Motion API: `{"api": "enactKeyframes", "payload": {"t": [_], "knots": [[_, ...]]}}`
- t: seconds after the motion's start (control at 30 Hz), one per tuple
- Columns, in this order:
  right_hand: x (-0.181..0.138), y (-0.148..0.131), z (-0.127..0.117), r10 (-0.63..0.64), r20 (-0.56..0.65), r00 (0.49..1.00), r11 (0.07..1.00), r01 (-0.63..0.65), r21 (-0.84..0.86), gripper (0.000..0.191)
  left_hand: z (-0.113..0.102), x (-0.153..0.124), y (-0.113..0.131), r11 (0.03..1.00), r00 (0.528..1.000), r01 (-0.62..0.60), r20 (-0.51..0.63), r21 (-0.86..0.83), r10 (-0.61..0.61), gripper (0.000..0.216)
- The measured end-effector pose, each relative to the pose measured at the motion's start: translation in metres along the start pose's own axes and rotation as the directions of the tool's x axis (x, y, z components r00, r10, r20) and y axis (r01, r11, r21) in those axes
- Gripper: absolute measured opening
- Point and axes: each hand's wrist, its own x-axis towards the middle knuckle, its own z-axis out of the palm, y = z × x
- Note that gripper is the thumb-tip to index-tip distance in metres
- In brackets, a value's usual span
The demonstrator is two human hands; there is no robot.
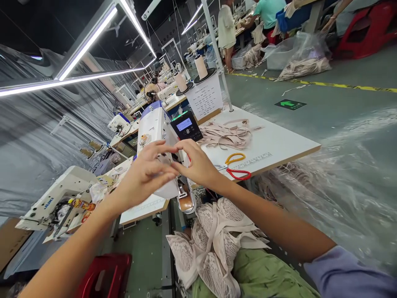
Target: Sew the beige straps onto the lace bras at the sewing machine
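Observation:
In front of the white sewing machine [155, 124], my two hands are raised with fingertips meeting. The fingers of my left hand [144, 176] are stretched and apart, and I see nothing in them. My right hand [198, 167] curves its index finger and thumb into a C with a gap between the tips; it shows no held thing either. Behind the hands is part of the machine's head, its needle area hidden. Below, a pile of beige lace bras [214, 244] lies on my lap, over green cloth [266, 273].
Scissors [237, 165] with yellow and red handles lie on the white table [288, 145], near beige straps [229, 134]. A control panel [186, 126] and thread cones [201, 67] stand behind. Another machine [62, 194] and a red stool [105, 273] are left. People work farther back.

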Motion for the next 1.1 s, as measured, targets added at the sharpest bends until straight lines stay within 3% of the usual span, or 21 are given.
{"api": "enactKeyframes", "payload": {"t": [0.03,0.1,0.2,0.27,0.37,0.43,0.5,0.57,0.73,0.83,0.97,1.03,1.1], "knots": [[-0.002,-0.001,0.002,-0.034,-0.006,0.999,0.999,0.034,0.014,0.027,-0.003,-0.005,0.003,0.998,0.999,0.028,0.025,-0.065,-0.026,0.018],[-0.004,-0.002,0.005,-0.070,-0.008,0.998,0.997,0.070,0.039,0.031,-0.012,-0.013,0.003,0.994,0.996,0.083,-0.037,-0.074,-0.086,0.019],[-0.001,-0.004,0.007,-0.027,-0.062,0.998,0.997,0.032,0.077,0.027,-0.027,-0.022,-0.010,0.986,0.969,0.142,-0.215,0.084,-0.121,0.012],[0.004,-0.004,0.008,0.064,-0.034,0.997,0.987,-0.058,0.151,0.021,-0.032,-0.024,-0.022,0.973,0.968,0.136,-0.232,0.184,-0.092,0.009],[0.013,-0.004,0.012,0.173,0.114,0.978,0.955,-0.195,0.225,0.020,-0.033,-0.019,-0.031,0.948,0.990,0.049,-0.137,0.313,-0.006,0.012],[0.017,-0.004,0.015,0.178,0.137,0.974,0.968,-0.199,0.156,0.014,-0.032,-0.011,-0.031,0.915,0.997,-0.048,-0.036,0.401,0.068,0.015],[0.018,-0.004,0.015,0.140,0.123,0.983,0.989,-0.145,0.034,0.005,-0.031,0.000,-0.029,0.886,0.991,-0.135,0.060,0.444,0.121,0.017],[0.018,-0.005,0.014,0.079,0.125,0.989,0.991,-0.065,-0.119,0.010,-0.031,0.011,-0.028,0.877,0.982,-0.180,0.125,0.446,0.138,0.017],[0.014,-0.007,0.008,-0.042,0.138,0.990,0.887,0.101,-0.451,0.008,-0.030,0.031,-0.026,0.863,0.959,-0.221,0.262,0.455,0.108,0.023],[0.014,-0.005,0.007,0.013,0.169,0.985,0.923,0.054,-0.382,0.007,-0.027,0.040,-0.024,0.839,0.934,-0.274,0.338,0.471,0.116,0.026],[0.014,0.002,0.003,0.077,0.210,0.975,0.970,-0.025,-0.242,0.006,-0.023,0.045,-0.022,0.874,0.906,-0.321,0.387,0.364,0.172,0.029],[0.013,0.005,0.001,0.065,0.227,0.972,0.980,-0.020,-0.197,0.003,-0.021,0.036,-0.021,0.882,0.918,-0.324,0.339,0.341,0.206,0.027],[0.009,0.006,0.000,0.056,0.236,0.970,0.987,-0.019,-0.159,0.004,-0.019,0.021,-0.016,0.883,0.951,-0.288,0.219,0.370,0.218,0.020]]}}
